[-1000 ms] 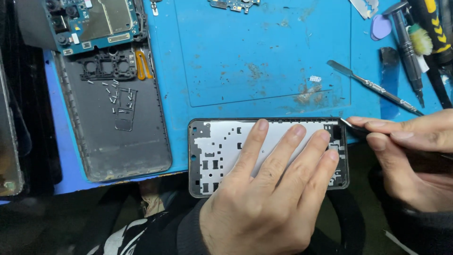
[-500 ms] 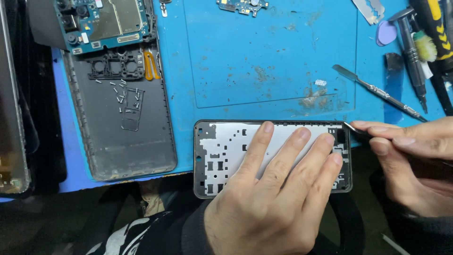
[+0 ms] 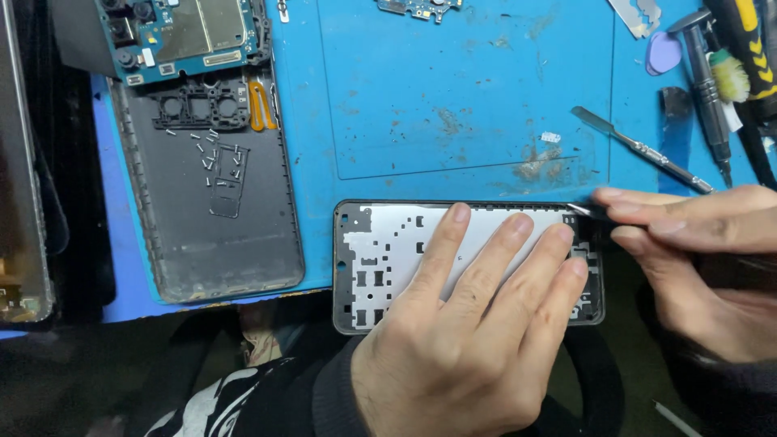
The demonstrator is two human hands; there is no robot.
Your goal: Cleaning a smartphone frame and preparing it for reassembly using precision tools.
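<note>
A phone middle frame, silver metal with a black rim, lies at the near edge of the blue work mat. My left hand presses flat on it, fingers spread across the plate. My right hand comes in from the right and pinches a thin metal tool, whose tip touches the frame's upper right corner. Most of the tool is hidden by the fingers.
A grey phone back cover with several tiny screws lies at the left, a circuit board above it. A metal spudger, screwdriver, purple pick and brush lie at the right. A screen panel lies far left.
The view has shifted slightly, so everything sits a little lower and to the right. My right hand with the tool has stayed at the frame's upper right corner; my left hand keeps pressing.
</note>
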